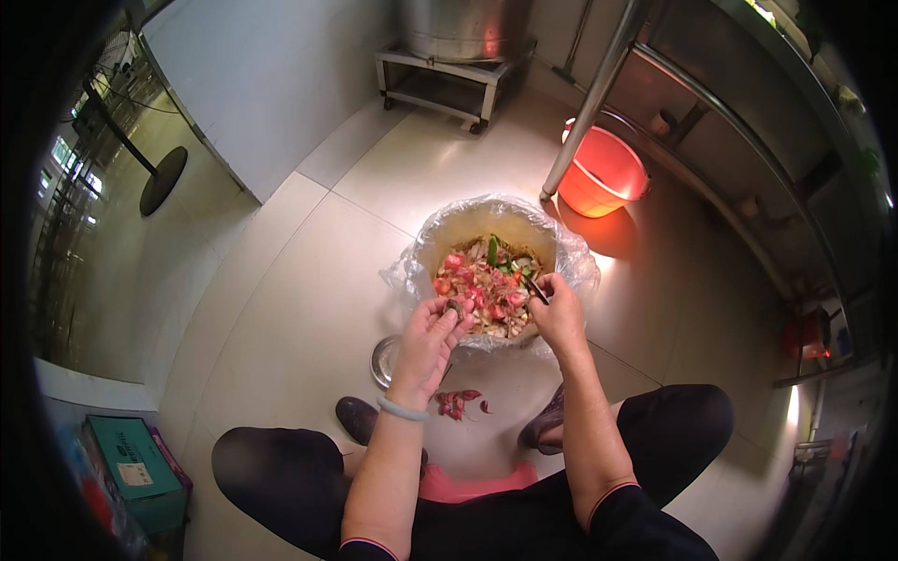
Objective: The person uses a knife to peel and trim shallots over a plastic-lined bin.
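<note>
My left hand (429, 336) pinches a small dark brownish piece (455, 309), perhaps a vegetable bulb, between thumb and fingers. In my right hand (561, 314) is a slim dark tool (538, 290), which looks like a small knife; its tip points towards the scraps. Both hands are over the near side of a bin lined with a clear plastic bag (577, 261). Inside it lies a heap of vegetable scraps (491, 287), with pale peelings, red pieces and some green. On the floor between my shoes sit several small red shallots (459, 404). A round metal bowl (384, 362) stands partly behind my left wrist.
An orange bucket (609, 172) stands past the bin by a steel table leg (593, 105). Farther off, a large metal pot (463, 31) rests on a wheeled stand (442, 100). A pink stool (480, 484) is beneath me. At left are a green box (130, 456) and a round stand base (165, 181).
</note>
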`<state>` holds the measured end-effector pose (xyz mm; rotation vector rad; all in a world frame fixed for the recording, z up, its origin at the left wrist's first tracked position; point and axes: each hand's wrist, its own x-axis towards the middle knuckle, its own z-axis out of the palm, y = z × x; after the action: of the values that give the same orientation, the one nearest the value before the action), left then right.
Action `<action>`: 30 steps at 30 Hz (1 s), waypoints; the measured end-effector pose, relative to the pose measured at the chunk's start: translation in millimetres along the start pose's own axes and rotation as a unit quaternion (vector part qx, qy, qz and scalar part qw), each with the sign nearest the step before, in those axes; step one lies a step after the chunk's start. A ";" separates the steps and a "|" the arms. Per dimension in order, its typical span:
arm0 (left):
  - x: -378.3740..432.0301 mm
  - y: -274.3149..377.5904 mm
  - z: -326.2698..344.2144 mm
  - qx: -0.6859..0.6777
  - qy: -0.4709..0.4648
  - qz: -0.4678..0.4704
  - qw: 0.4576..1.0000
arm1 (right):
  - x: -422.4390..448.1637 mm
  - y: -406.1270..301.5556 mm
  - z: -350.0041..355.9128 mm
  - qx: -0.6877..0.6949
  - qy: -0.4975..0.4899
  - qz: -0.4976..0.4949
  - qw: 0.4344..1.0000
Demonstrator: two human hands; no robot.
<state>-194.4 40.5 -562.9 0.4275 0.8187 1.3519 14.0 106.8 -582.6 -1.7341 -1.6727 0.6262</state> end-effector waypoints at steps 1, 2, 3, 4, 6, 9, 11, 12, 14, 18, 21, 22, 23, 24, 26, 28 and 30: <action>-0.5 1.6 -3.7 -0.002 -0.001 -0.003 1.000 | -1.2 0.6 1.0 0.023 0.002 0.000 1.000; -1.2 2.7 -7.7 -0.004 -0.002 -0.005 1.000 | -3.1 1.0 2.9 0.036 0.010 -0.029 0.999; -2.3 3.2 -13.6 -0.005 -0.003 -0.007 1.000 | -7.5 -6.7 2.8 0.071 -0.018 0.004 0.997; -5.9 4.3 -23.3 0.008 -0.002 -0.007 1.000 | -14.5 -27.7 -0.8 0.108 -0.049 0.036 0.992; -15.7 2.9 -34.2 0.063 0.014 -0.062 0.996 | -27.1 -67.1 -22.6 0.192 -0.187 0.144 0.953; -36.1 -3.6 -64.0 0.231 0.039 -0.167 0.958 | -46.6 -76.5 -13.0 0.184 -0.461 0.103 0.862; -36.6 -27.9 -105.1 0.403 0.063 -0.225 0.885 | -63.5 -63.8 21.3 0.152 -0.542 0.043 0.825; -39.4 -44.2 -122.8 0.398 0.094 -0.232 0.883 | -74.1 -43.3 46.4 0.067 -0.536 -0.008 0.841; -43.2 -79.4 -155.0 0.385 0.151 -0.239 0.879 | -96.7 11.7 92.2 -0.083 -0.493 -0.070 0.863; -54.9 -144.5 -190.5 0.396 0.186 -0.211 0.874 | -139.7 80.6 133.0 -0.190 -0.355 -0.032 0.915; -61.5 -175.6 -203.2 0.597 0.140 -0.178 0.769 | -150.4 92.3 146.6 -0.190 -0.313 0.004 0.931; -64.3 -183.8 -210.9 0.578 0.128 -0.189 0.783 | -152.4 98.3 149.4 -0.196 -0.311 0.007 0.930; -67.2 -190.8 -218.6 0.571 0.124 -0.189 0.789 | -155.3 103.2 152.5 -0.208 -0.319 0.020 0.924; -72.8 -197.2 -237.4 0.565 0.133 -0.185 0.793 | -159.9 104.6 162.5 -0.215 -0.331 0.023 0.919; -70.6 -196.5 -245.3 0.551 0.137 -0.179 0.803 | -163.0 109.1 167.3 -0.212 -0.362 0.028 0.907; -70.0 -185.2 -234.6 0.537 0.133 -0.182 0.813 | -161.8 113.5 162.5 -0.189 -0.366 0.039 0.910; -61.1 -167.1 -216.2 0.599 0.124 -0.193 0.767 | -154.8 116.8 150.0 -0.130 -0.395 0.023 0.909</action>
<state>-238.0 -90.7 -806.4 1.0002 1.8592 0.3305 -25.9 -27.1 -784.0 -1.8276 -2.3412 1.3053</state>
